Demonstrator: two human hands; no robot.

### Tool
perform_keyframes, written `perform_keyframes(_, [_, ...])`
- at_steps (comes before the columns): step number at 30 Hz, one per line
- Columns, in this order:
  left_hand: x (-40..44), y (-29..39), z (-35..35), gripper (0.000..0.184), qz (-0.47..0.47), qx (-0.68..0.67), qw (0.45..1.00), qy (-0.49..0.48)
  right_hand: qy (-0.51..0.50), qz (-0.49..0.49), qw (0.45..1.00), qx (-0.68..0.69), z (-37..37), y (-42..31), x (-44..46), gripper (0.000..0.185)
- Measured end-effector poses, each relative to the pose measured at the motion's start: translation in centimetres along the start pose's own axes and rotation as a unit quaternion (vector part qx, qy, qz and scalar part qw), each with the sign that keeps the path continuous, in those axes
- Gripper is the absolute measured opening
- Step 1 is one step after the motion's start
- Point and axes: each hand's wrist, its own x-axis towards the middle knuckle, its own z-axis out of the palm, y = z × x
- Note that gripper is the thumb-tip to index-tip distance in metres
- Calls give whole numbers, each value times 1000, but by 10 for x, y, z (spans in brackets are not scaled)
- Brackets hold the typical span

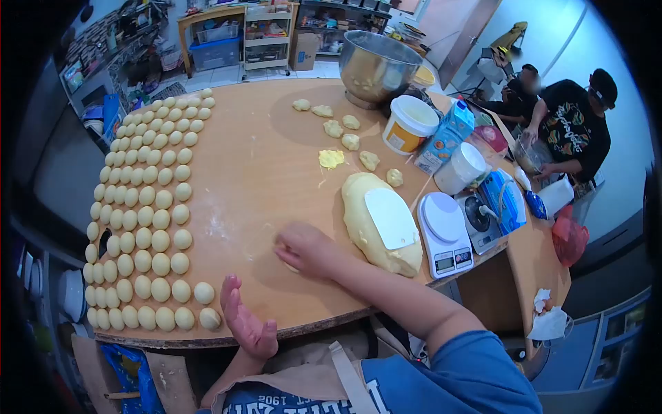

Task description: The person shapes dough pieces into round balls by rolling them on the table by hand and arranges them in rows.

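My left hand point(249, 323) is raised at the table's front edge, palm turned inward and fingers apart, with nothing in it. Close to its left lies the end dough ball point(209, 318) of rows of smooth, pale dough balls point(143, 261). My right hand point(303, 247) is cupped low over the tabletop, fingers curled and partly blurred; whatever is under them is hidden. Right of it sits a large mass of dough point(360, 207) with a white flat scraper point(392, 217) lying on top. Several rough dough pieces point(350, 142) lie farther back.
A kitchen scale point(445, 231), white tub point(460, 168), carton point(448, 134) and yellow-labelled bucket point(410, 124) line the right side. A steel mixing bowl point(379, 65) stands at the back. A yellow smear point(331, 159) marks the wooden table point(255, 172). A person point(576, 127) handles a bowl at right; another sits behind.
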Motion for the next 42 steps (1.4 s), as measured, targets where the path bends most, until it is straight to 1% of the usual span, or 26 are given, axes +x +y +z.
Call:
perform_keyframes(2, [2, 2, 2, 70, -1, 1, 1000, -2, 76, -44, 996, 15, 23, 1, 28, 11])
perform_keyframes(5, [0, 1, -2, 69, -10, 16, 1000, 0, 1, -64, 993, 95, 47, -33, 11, 11])
perform_keyframes(8, [-1, -2, -3, 69, -5, 15, 1000, 0, -28, -90, 987, 130, 30, -29, -27, 12])
perform_keyframes(11, [0, -1, -1, 68, 7, 7, 1000, -6, -17, -29, 999, 12, 2, -7, -18, 13])
perform_keyframes(14, [2, 2, 0, 68, -7, 17, 1000, -12, 94, -86, 991, 37, 25, 2, 25, 11])
perform_keyframes(17, [1, 1, -2, 68, -3, 23, 1000, -5, -1, -40, 995, 94, 48, -30, 11, 13])
perform_keyframes(18, [1, 1, -3, 68, -3, 21, 1000, -2, -69, -26, 993, 95, 43, -34, -3, 16])
perform_keyframes(21, [2, -1, -1, 67, -2, 11, 1000, 3, -31, -77, 992, 93, 17, -19, -31, 16])
perform_keyframes(24, [3, 2, 0, 67, -6, 8, 1000, -14, 3, -13, 1000, -26, -6, -10, -6, 15])
perform_keyframes(27, [6, 4, 1, 67, -12, 17, 1000, -19, 88, -80, 992, 50, 29, -5, 27, 15])
perform_keyframes(30, [2, 3, -1, 68, -20, 20, 1000, -10, -31, -43, 996, 72, 38, -34, -1, 15])
perform_keyframes(33, [2, 1, 0, 67, -16, 16, 1000, -1, 3, -86, 992, 96, 20, -19, -31, 14])
perform_keyframes(36, [2, 2, 1, 66, -11, 12, 1000, -11, 23, -16, 1000, -11, 2, -6, -9, 14])
perform_keyframes(39, [2, 2, 1, 66, -11, 22, 1000, -9, 55, -31, 996, 61, 23, -16, 19, 15])
perform_keyframes(41, [1, 2, 0, 67, -12, 24, 1000, 2, -100, -26, 992, 67, 23, -37, -11, 16])
perform_keyframes(42, [2, 2, 0, 67, -14, 17, 1000, -1, -55, -34, 994, 94, 20, -37, -26, 18])
